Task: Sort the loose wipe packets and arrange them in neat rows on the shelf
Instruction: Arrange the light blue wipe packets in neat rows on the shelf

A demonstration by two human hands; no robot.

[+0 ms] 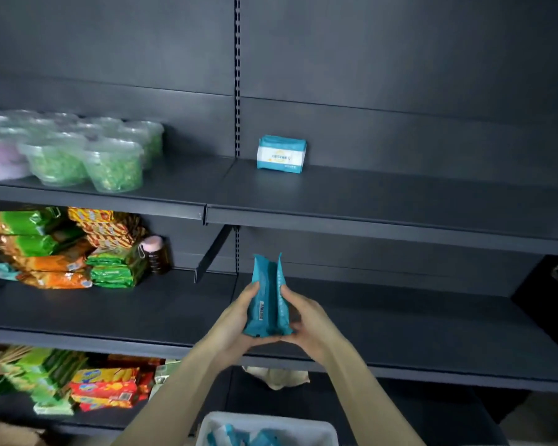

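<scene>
Two teal wipe packets (267, 300) stand on end side by side, held between both hands in front of the middle shelf. My left hand (236, 320) grips the left packet, the one with a barcode, and my right hand (306, 320) grips the right one. One teal and white wipe packet (281, 154) stands upright on the upper dark shelf (384, 201), near the slotted upright post. A white bin (303, 424) at the bottom edge holds several more teal packets (236, 437).
Clear tubs of green and pink contents (87, 156) fill the upper shelf's left. Green and orange snack packs (45, 249) and a small brown bottle (155, 255) sit on the middle shelf's left. Biscuit boxes (107, 387) lie below. A black object (551, 300) is at the right.
</scene>
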